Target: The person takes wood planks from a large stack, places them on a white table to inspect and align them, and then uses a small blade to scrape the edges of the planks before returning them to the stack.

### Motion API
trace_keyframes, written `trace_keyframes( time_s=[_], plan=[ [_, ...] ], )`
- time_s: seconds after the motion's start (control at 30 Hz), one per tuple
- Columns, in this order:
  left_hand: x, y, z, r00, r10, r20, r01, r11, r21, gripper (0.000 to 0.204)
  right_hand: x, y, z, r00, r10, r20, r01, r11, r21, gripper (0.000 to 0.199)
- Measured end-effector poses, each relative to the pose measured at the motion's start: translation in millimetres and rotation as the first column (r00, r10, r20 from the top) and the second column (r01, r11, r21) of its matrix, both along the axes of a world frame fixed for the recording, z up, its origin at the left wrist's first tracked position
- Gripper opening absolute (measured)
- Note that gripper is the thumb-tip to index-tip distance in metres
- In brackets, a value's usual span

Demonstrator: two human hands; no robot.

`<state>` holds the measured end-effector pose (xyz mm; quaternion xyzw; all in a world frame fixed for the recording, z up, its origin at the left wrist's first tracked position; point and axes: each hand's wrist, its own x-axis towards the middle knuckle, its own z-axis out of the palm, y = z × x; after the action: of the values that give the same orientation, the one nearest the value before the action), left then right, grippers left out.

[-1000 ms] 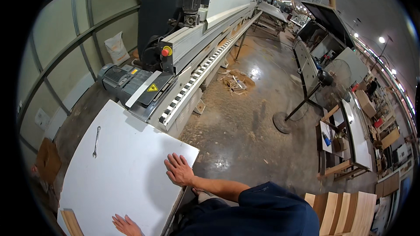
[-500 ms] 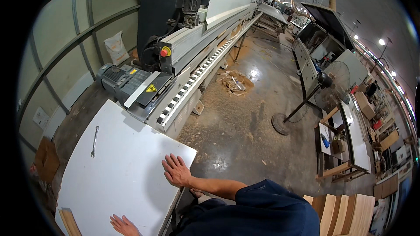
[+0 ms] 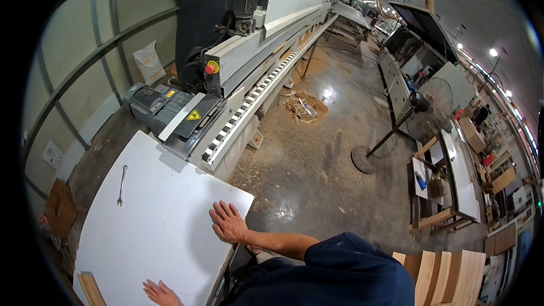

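A white board point(image 3: 153, 215) with a curved outer edge lies in front of me as a tabletop. My right hand point(image 3: 229, 224) rests palm down near its right edge, fingers spread, holding nothing. At the lower edge of the view, my left hand point(image 3: 161, 293) also lies on the board with its fingers extended and nothing in it; its wrist is cut off. A metal wrench point(image 3: 122, 186) lies toward the far left of the board, apart from both hands. Left of my left hand, strips of wood point(image 3: 90, 288) sit at the board's near corner.
Beyond the board runs a long machine with a toothed conveyor track point(image 3: 249, 110), a grey motor point(image 3: 150, 102) and a red button point(image 3: 211, 68). Wood scraps point(image 3: 306, 107) litter the floor. A pedestal fan point(image 3: 419, 102), workbench point(image 3: 459, 175) and stacked wooden panels point(image 3: 447, 277) stand right.
The view has shifted very slightly. Both hands stay flat on the board, and the wrench lies in the same spot.
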<state>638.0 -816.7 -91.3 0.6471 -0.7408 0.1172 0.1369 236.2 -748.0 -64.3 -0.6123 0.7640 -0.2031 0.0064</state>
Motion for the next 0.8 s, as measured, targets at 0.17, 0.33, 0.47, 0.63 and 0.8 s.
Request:
trace_keyframes(
  time_s=[0.17, 0.33, 0.47, 0.63, 0.8],
  plan=[
    [-2, 2, 7, 1.000, -0.010, 0.006, 0.010, 1.000, 0.009, 0.058, 1, 0, 2, 1.000, -0.009, 0.014, 0.009, 0.999, -0.033, 0.054],
    [2, 2, -2, 1.000, -0.012, 0.008, 0.012, 1.000, -0.014, 0.059, 3, -1, 8, 1.000, -0.017, 0.013, 0.018, 0.999, -0.051, 0.052],
    [-5, 7, 14, 0.998, -0.027, -0.050, 0.028, 0.999, 0.021, 0.059, 3, 2, 10, 0.999, -0.033, -0.008, 0.032, 0.997, -0.065, 0.050],
    [-6, 5, 4, 0.998, -0.015, -0.055, 0.015, 1.000, 0.005, 0.058, 0, 2, 8, 0.998, -0.040, -0.041, 0.036, 0.995, -0.092, 0.049],
    [-1, 6, 5, 0.999, -0.010, -0.042, 0.010, 1.000, 0.000, 0.058, 5, -1, 9, 0.999, -0.027, -0.039, 0.022, 0.992, -0.123, 0.049]
  ],
)
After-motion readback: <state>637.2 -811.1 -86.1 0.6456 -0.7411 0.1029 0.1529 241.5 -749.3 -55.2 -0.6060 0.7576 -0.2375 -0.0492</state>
